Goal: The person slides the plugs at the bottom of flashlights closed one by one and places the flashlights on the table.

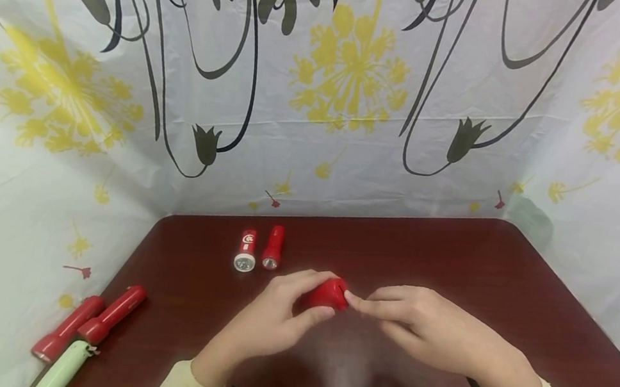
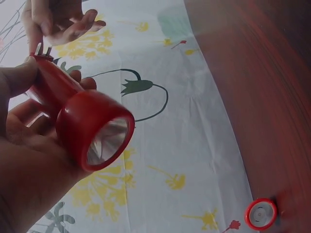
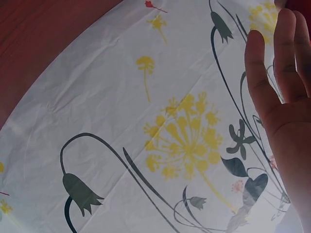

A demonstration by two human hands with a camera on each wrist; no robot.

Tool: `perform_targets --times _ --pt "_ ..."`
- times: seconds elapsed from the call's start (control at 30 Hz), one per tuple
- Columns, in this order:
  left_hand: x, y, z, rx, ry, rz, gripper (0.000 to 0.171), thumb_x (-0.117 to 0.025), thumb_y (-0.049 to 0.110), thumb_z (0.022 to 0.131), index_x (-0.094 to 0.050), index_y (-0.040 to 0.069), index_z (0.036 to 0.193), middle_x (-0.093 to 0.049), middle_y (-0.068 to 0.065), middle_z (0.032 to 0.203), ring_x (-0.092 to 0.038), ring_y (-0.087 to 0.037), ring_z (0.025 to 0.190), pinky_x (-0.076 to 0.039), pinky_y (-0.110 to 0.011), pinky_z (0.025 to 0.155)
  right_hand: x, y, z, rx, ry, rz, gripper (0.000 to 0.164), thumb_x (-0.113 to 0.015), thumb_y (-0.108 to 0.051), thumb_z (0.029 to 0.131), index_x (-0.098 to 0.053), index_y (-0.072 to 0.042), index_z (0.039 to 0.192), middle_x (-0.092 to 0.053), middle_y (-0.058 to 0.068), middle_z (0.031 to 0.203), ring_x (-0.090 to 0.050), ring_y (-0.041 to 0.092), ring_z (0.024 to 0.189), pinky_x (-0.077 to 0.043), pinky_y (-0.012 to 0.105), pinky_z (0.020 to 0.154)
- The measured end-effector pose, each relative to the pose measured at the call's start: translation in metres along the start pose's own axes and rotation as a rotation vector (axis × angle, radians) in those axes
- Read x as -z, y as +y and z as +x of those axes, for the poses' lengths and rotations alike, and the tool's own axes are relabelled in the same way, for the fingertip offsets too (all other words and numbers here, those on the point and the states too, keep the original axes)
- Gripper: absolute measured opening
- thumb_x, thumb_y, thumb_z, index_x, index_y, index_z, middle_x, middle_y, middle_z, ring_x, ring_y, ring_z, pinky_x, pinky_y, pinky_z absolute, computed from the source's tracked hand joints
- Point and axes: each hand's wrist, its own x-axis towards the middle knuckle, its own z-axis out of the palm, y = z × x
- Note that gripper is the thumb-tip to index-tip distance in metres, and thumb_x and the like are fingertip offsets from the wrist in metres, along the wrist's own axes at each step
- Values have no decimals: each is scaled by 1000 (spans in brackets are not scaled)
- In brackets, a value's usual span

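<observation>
My left hand (image 1: 278,312) grips a red flashlight (image 1: 328,294) above the table, fingers and thumb wrapped round its body. In the left wrist view the flashlight's wide lens end points down and right, and two metal plug prongs (image 2: 43,50) stick out of its tail. From the right, my right hand (image 1: 427,327) reaches in, its fingers mostly straight, and a fingertip touches the tail end by the prongs. Nothing is gripped in that hand. The right wrist view has its fingers (image 3: 284,63) at the right edge, with a bit of red beyond them.
On the dark red table (image 1: 424,253), a white-rimmed red flashlight (image 1: 246,250) and a slim red flashlight (image 1: 273,248) lie toward the back. Two longer red flashlights (image 1: 67,328) (image 1: 112,314) and a pale green tube (image 1: 64,370) lie along the left edge. A patterned curtain (image 1: 341,178) surrounds the table.
</observation>
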Motion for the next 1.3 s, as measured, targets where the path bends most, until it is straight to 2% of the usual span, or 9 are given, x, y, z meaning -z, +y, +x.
perform_targets --times 0.17,0.4,0.53,0.67,0.73,0.83,1.0,1.23,1.3 --pt "-3 2 2 1 -23 -2 49 -72 32 101 -62 18 147 -72 1 136 -71 -13 115 -61 -27 97 0 -1 0 -23 14 19 64 -76 5 89 -66 -22 147 -75 -13 118 -71 2 102 -51 12 94" --pt "-4 5 3 75 -20 -27 52 -70 38 102 -60 19 149 -70 3 139 -69 -14 120 -60 -26 99 0 -2 1 -64 4 9 65 -74 0 94 -59 -25 153 -73 -18 113 -67 -2 96 -50 10 90" --pt "-2 7 3 107 -21 -53 52 -70 38 102 -59 20 150 -70 5 136 -69 -12 116 -60 -25 98 0 -3 0 -118 -41 -9 71 -75 -4 95 -53 -29 158 -74 -19 119 -68 -4 100 -56 17 89" --pt "0 7 3 124 -27 -82 54 -71 29 100 -57 20 151 -70 5 136 -69 -12 113 -59 -23 95 0 -2 -1 -184 -110 -18 73 -74 -10 98 -45 -32 162 -71 -14 137 -71 -2 108 -61 29 92" --pt "1 7 2 127 -31 -90 56 -72 25 98 -57 20 152 -70 3 136 -69 -13 110 -60 -22 93 -1 -1 -1 -206 -128 -20 74 -73 -11 99 -44 -33 163 -70 -12 140 -70 -2 107 -62 31 91" --pt "1 7 2 144 -31 -112 56 -74 22 98 -58 19 151 -71 2 136 -71 -14 108 -61 -24 91 -2 0 -3 -221 -132 -18 73 -73 -13 100 -43 -33 163 -71 -14 135 -68 -4 101 -61 30 89" --pt "0 4 2 182 -24 -157 54 -76 24 97 -60 22 149 -71 4 135 -72 -16 110 -63 -27 91 -3 2 -4 -239 -137 -11 71 -71 -16 103 -40 -33 164 -69 -15 139 -67 -5 103 -61 29 90" --pt "1 -1 3 197 5 -181 56 -80 19 94 -60 23 146 -72 4 129 -73 -16 108 -63 -26 89 -6 7 -10 -285 -142 -50 69 -70 -21 103 -40 -36 163 -71 -21 118 -65 -5 96 -59 28 86" --pt "1 -2 3 203 9 -165 59 -81 19 93 -58 22 147 -72 5 127 -72 -15 107 -62 -25 89 -7 9 -12 -299 -151 -63 66 -70 -23 104 -42 -36 162 -72 -20 120 -68 -4 101 -60 31 89"
